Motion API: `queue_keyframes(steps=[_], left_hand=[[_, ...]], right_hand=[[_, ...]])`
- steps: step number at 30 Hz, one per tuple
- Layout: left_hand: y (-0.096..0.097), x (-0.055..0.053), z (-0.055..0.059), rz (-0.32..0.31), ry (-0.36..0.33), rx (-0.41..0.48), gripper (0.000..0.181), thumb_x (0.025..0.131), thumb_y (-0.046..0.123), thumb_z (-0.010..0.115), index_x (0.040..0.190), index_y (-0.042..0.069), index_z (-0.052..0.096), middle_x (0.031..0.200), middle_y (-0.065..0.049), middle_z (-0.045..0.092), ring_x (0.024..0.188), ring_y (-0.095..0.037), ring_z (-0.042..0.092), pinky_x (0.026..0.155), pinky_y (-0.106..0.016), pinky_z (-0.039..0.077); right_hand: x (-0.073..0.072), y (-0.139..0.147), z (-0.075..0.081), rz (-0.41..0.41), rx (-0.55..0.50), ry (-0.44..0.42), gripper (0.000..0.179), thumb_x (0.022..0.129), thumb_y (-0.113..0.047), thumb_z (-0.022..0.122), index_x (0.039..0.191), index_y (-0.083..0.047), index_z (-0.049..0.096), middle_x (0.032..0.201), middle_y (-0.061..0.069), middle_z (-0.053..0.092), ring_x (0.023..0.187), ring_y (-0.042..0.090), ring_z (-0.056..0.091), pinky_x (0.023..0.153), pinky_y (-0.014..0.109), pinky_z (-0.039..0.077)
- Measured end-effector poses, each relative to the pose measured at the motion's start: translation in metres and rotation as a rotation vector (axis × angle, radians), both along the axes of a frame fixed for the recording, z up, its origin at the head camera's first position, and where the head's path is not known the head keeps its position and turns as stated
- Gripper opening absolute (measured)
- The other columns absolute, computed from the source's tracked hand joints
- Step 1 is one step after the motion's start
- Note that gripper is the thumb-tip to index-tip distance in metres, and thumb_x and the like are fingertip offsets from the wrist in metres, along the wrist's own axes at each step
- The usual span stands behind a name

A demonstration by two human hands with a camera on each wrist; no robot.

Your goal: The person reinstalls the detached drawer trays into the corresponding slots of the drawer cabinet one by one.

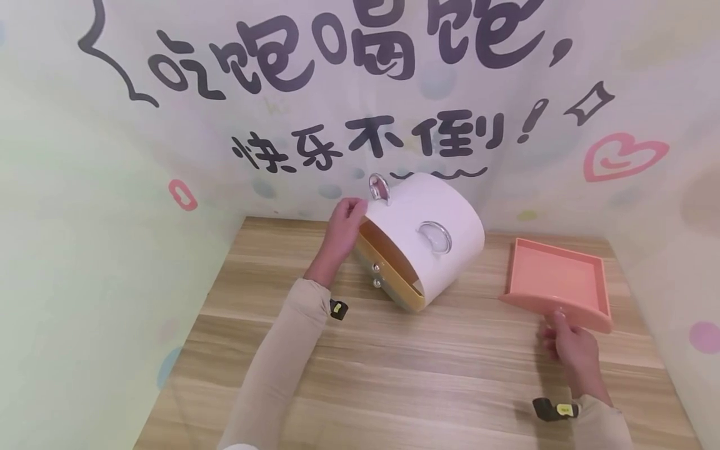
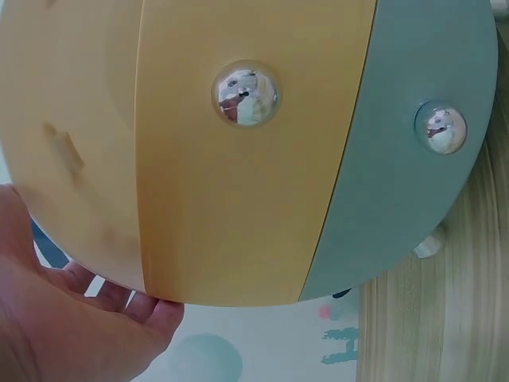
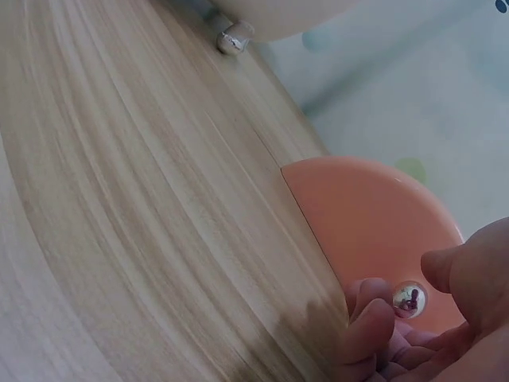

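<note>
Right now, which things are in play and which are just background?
In play:
left hand holding the white drawer box
yellow drawer and grey-blue drawer, both in the box
right hand pinching the knob of the pink drawer

Background:
wooden table
printed wall banner

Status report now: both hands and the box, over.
Left hand grips white box edge. Right hand pinches pink drawer knob. Nothing between them.

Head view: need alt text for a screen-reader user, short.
A person's left hand holds the edge of a white round-topped drawer box on a wooden table, while the right hand pinches the knob of a pink drawer lying apart from the box to its right. Behind is a wall with large Chinese lettering.
</note>
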State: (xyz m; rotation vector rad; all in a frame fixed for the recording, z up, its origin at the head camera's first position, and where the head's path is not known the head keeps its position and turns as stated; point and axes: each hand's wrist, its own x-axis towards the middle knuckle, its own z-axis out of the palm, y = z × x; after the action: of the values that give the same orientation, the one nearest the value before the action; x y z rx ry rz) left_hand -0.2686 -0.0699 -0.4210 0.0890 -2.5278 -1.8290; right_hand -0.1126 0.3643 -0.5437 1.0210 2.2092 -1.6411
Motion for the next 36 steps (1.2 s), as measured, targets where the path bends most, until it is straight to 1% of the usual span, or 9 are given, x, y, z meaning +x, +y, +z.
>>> queue_keyframes(steps=[3,8,12,17,22,27,30,33,36], left_hand=[[0.001,0.003,0.001,0.011,0.012,0.001,0.050,0.104,0.048,0.048,0.131,0.007,0.057,0.136,-0.011,0.058,0.129,-0.027,0.054,0.115,-0.046,0.042],[0.003,0.006,0.000,0.025,0.021,-0.025,0.052,0.104,0.049,0.045,0.133,0.007,0.056,0.138,-0.010,0.057,0.129,-0.027,0.054,0.115,-0.046,0.042],[0.004,0.010,0.000,0.035,0.042,-0.046,0.052,0.103,0.047,0.044,0.132,0.006,0.056,0.137,-0.011,0.056,0.127,-0.026,0.055,0.114,-0.046,0.043],[0.003,0.013,-0.001,0.025,0.051,-0.117,0.051,0.103,0.046,0.041,0.128,0.005,0.055,0.134,-0.011,0.055,0.124,-0.026,0.054,0.112,-0.047,0.044],[0.001,0.019,0.001,0.025,0.052,-0.205,0.050,0.103,0.048,0.037,0.126,0.007,0.055,0.131,-0.011,0.054,0.121,-0.026,0.053,0.110,-0.047,0.045],[-0.001,0.025,0.004,0.006,0.057,-0.252,0.048,0.102,0.049,0.038,0.122,0.009,0.055,0.129,-0.009,0.055,0.122,-0.027,0.054,0.110,-0.048,0.045],[-0.003,0.028,0.007,-0.009,0.044,-0.265,0.049,0.102,0.051,0.040,0.122,0.010,0.056,0.130,-0.009,0.056,0.123,-0.027,0.056,0.110,-0.048,0.045],[-0.008,0.029,0.010,-0.035,0.023,-0.253,0.049,0.101,0.052,0.043,0.124,0.011,0.055,0.130,-0.008,0.056,0.121,-0.027,0.056,0.108,-0.047,0.047],[-0.013,0.027,0.013,-0.082,0.027,-0.206,0.050,0.101,0.050,0.048,0.133,0.012,0.053,0.134,-0.007,0.056,0.122,-0.026,0.056,0.107,-0.046,0.048]], right_hand=[[-0.001,0.001,-0.001,-0.013,-0.027,0.022,0.055,0.102,-0.062,0.043,0.124,-0.013,0.055,0.076,-0.014,0.067,0.069,0.007,0.062,0.062,0.027,0.053],[-0.004,0.002,-0.004,-0.067,-0.063,0.055,0.041,0.102,-0.058,0.047,0.119,-0.021,0.055,0.074,-0.012,0.069,0.067,0.008,0.063,0.059,0.027,0.054],[-0.005,0.004,-0.006,-0.116,-0.125,0.071,0.038,0.102,-0.057,0.049,0.118,-0.022,0.053,0.074,-0.011,0.068,0.066,0.009,0.062,0.057,0.028,0.053],[-0.006,0.004,-0.008,-0.148,-0.198,0.121,0.036,0.102,-0.051,0.052,0.116,-0.017,0.053,0.072,-0.008,0.067,0.062,0.009,0.060,0.054,0.027,0.052],[-0.009,0.002,-0.009,-0.162,-0.235,0.157,0.028,0.107,-0.039,0.047,0.112,-0.013,0.053,0.071,-0.007,0.065,0.059,0.008,0.060,0.052,0.026,0.053],[-0.010,-0.002,-0.006,-0.240,-0.338,0.191,0.020,0.108,-0.027,0.044,0.111,-0.009,0.051,0.073,-0.005,0.063,0.058,0.009,0.061,0.052,0.027,0.056],[-0.010,-0.004,-0.004,-0.253,-0.362,0.202,0.018,0.108,-0.025,0.043,0.112,-0.009,0.050,0.073,-0.005,0.063,0.058,0.010,0.062,0.054,0.027,0.057],[-0.009,-0.006,-0.001,-0.245,-0.372,0.212,0.017,0.108,-0.025,0.043,0.113,-0.010,0.049,0.073,-0.004,0.063,0.059,0.011,0.063,0.056,0.028,0.058],[-0.010,-0.008,0.001,-0.244,-0.373,0.220,0.016,0.108,-0.025,0.044,0.112,-0.010,0.050,0.074,-0.004,0.064,0.060,0.011,0.065,0.057,0.028,0.059]])
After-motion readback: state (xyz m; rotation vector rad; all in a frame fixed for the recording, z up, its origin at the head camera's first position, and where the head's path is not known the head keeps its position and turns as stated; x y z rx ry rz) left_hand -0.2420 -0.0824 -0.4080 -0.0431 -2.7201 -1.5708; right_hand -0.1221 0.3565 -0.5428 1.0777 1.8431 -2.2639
